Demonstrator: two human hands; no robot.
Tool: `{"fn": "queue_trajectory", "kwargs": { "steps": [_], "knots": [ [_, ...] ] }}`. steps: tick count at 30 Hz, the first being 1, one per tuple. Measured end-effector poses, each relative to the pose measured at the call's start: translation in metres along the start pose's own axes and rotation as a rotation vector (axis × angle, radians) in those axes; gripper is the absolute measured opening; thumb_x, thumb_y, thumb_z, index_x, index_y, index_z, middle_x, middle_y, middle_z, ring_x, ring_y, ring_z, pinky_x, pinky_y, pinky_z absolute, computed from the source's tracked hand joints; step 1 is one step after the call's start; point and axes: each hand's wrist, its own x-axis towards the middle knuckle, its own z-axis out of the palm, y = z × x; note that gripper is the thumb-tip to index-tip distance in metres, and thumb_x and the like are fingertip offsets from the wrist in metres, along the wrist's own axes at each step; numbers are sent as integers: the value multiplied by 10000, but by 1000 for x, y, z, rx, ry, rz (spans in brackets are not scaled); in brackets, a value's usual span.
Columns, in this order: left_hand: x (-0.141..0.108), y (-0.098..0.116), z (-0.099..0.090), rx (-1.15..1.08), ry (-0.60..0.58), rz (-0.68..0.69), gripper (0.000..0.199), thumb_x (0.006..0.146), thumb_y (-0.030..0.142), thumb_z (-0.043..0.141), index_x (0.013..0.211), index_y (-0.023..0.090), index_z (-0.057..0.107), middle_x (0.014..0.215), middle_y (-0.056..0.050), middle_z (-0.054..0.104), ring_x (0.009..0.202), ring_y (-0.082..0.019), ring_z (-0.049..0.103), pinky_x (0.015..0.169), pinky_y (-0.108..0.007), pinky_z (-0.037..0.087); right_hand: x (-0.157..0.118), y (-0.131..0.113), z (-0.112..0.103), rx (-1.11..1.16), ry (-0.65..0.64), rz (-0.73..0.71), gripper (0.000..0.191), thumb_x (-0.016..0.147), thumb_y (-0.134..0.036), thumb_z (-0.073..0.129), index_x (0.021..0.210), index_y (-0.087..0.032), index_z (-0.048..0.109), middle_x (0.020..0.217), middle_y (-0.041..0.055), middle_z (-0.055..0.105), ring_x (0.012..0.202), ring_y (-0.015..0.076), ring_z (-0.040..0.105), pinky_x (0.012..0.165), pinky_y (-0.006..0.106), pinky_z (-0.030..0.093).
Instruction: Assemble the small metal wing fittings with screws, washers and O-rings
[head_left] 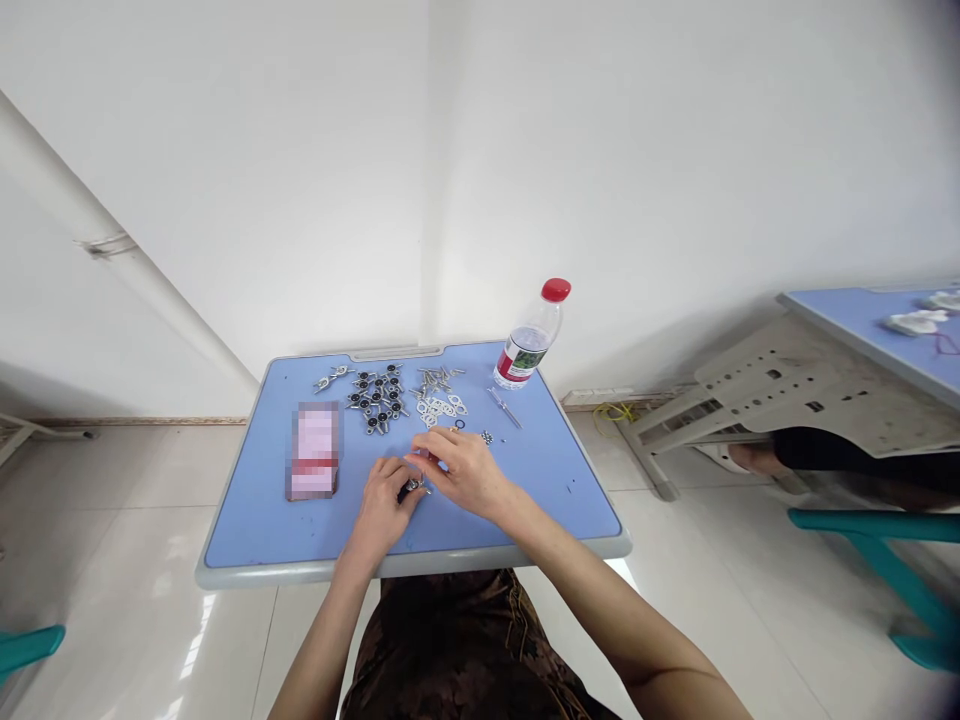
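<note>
Near the front of the blue table (270, 540), my left hand (384, 500) is closed around a small metal fitting (414, 485), which shows in part between thumb and fingers. My right hand (461, 472) meets it from the right, its thumb and fingers pinched together over the same fitting. Whatever sits in the right fingertips is too small and hidden to name. Just beyond the hands lie white oval gaskets (442, 408), a dark ring (460, 425) and a little heap of tiny metal pieces (487, 437). Metal fittings with black round centres (377, 397) are piled behind my left hand.
A phone-shaped, blurred object (313, 450) lies at left. Metal pins (436, 380) are at the back, beside a slim clear tool (504, 408). A red-capped water bottle (529, 340) stands back right. Another table (840, 310) and a person's leg (757, 460) are farther right.
</note>
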Motion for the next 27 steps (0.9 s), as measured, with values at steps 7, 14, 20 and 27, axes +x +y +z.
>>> {"fn": "queue_trajectory", "kwargs": {
  "steps": [7, 14, 20, 27],
  "knots": [
    [0, 2, -1, 26, 1, -12, 58, 856, 208, 593, 871, 210, 650, 874, -35, 630, 868, -220, 530, 792, -379, 453, -3, 2, 1, 121, -15, -40, 210, 990, -210, 418, 1153, -200, 550, 897, 30, 703, 756, 131, 640, 673, 234, 458],
    [0, 2, -2, 13, 10, -6, 52, 855, 213, 599, 876, 204, 645, 885, -37, 635, 866, -217, 528, 792, -375, 455, -2, -5, -2, -86, -3, -47, 209, 988, -265, 407, 1007, -157, 585, 833, 51, 686, 620, 144, 593, 533, 255, 374],
    [0, 1, -3, 16, -5, 14, 96, 867, 224, 584, 932, 209, 652, 931, -44, 651, 906, -226, 540, 834, -400, 452, 0, -10, -10, -30, -69, -44, 263, 979, -169, 373, 1181, -174, 541, 892, 59, 673, 703, 140, 611, 559, 239, 395],
    [-1, 1, -5, 6, -9, -1, 106, 878, 248, 574, 930, 216, 661, 947, -45, 652, 902, -224, 538, 835, -402, 458, 0, -6, -5, -56, -50, -4, 197, 974, -232, 433, 1098, -171, 573, 894, 76, 673, 730, 165, 622, 620, 265, 449]
  ]
}}
